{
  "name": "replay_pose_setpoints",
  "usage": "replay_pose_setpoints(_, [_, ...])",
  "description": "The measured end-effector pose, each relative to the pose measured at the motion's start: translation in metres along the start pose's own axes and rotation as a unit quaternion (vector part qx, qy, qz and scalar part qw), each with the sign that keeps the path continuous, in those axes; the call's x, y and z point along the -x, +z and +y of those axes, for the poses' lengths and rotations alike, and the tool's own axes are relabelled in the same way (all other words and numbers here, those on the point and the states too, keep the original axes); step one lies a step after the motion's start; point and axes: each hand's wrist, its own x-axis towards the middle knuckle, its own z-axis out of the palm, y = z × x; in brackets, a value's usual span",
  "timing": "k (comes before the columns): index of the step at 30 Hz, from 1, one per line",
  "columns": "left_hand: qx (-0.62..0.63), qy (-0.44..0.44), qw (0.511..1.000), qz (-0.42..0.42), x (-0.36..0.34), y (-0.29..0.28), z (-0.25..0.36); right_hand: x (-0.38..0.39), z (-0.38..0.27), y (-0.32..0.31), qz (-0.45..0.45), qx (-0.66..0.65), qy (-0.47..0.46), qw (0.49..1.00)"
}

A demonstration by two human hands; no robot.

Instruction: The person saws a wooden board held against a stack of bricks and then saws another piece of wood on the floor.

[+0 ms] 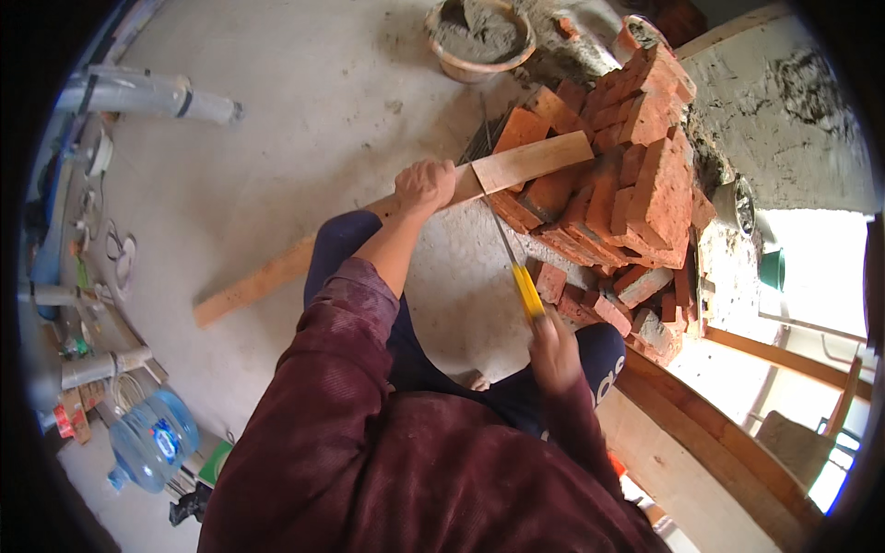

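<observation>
A long wooden board (535,160) slants across the view, its far right end lying over stacked red bricks (652,189). My left hand (426,187) is closed around the board, pressing on it from above. My left knee overlaps the board just left of that hand. A handsaw with a yellow handle (528,291) is gripped in my right hand (555,355), near my right knee. Its thin blade (503,235) crosses the board to the right of my left hand, at a dark line on the wood. The blade's tip sticks out beyond the far edge.
A tub of wet mortar (479,41) stands at the far middle, beside the bricks. Loose bricks (643,287) lie under the stack. Along the left are grey pipes (152,96), sandals (121,253) and a big water bottle (155,441). Planks (710,429) run along the lower right.
</observation>
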Motion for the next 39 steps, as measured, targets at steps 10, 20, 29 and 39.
replay_pose_setpoints(10, [-0.022, 0.073, 0.997, 0.033, 0.004, 0.017, 0.013, -0.1, 0.028, 0.014, 0.072, 0.092, -0.266, 0.957])
replay_pose_setpoints(20, [0.03, -0.055, 0.998, -0.031, 0.008, 0.009, 0.002, 0.078, -0.012, -0.038, -0.031, 0.001, 0.029, 0.999])
replay_pose_setpoints(29, [0.053, -0.058, 0.997, 0.017, -0.008, 0.011, 0.023, -0.153, 0.019, 0.023, 0.003, -0.01, -0.073, 0.997])
replay_pose_setpoints(39, [-0.016, 0.032, 0.995, 0.088, -0.001, 0.053, -0.028, 0.083, -0.027, -0.043, -0.035, 0.016, 0.018, 0.999])
